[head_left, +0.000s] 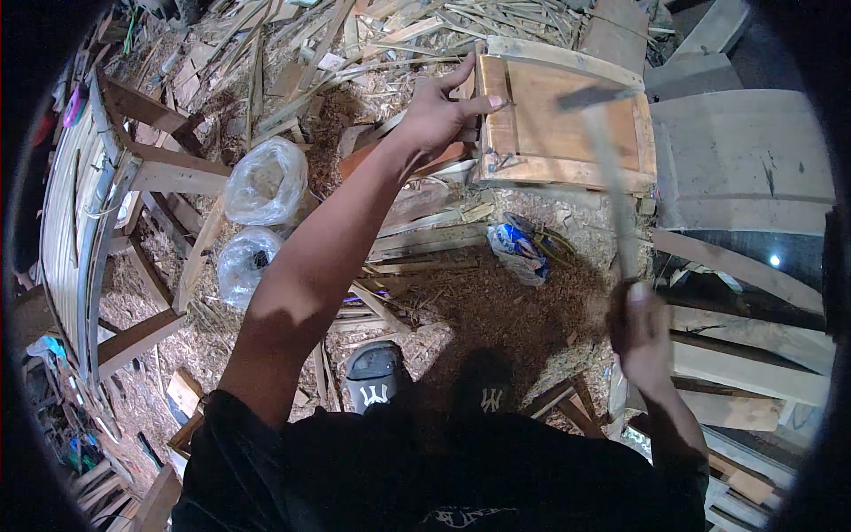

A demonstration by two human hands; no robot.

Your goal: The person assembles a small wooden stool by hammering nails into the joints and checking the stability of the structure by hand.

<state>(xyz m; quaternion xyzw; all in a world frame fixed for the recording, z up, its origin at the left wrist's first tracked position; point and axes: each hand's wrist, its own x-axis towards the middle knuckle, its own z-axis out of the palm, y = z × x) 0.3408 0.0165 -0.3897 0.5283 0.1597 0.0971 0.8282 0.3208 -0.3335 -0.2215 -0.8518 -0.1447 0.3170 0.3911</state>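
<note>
My right hand is closed around the handle of a hammer, blurred by motion. The hammer's dark head is over the right part of a framed wooden panel. At the panel's left edge, my left hand grips the wood, thumb on the upper face and forefinger along the side; the other fingers are mostly hidden. Small nail-like bits lie on the frame's lower left corner. Just below the panel, a crumpled blue and white packet sits on the ground.
Wood shavings and loose offcuts cover the ground. Clear plastic-wrapped rolls stand left of my forearm, beside a slatted wooden frame. A curved grey board and stacked planks lie at the right. My sandals are below.
</note>
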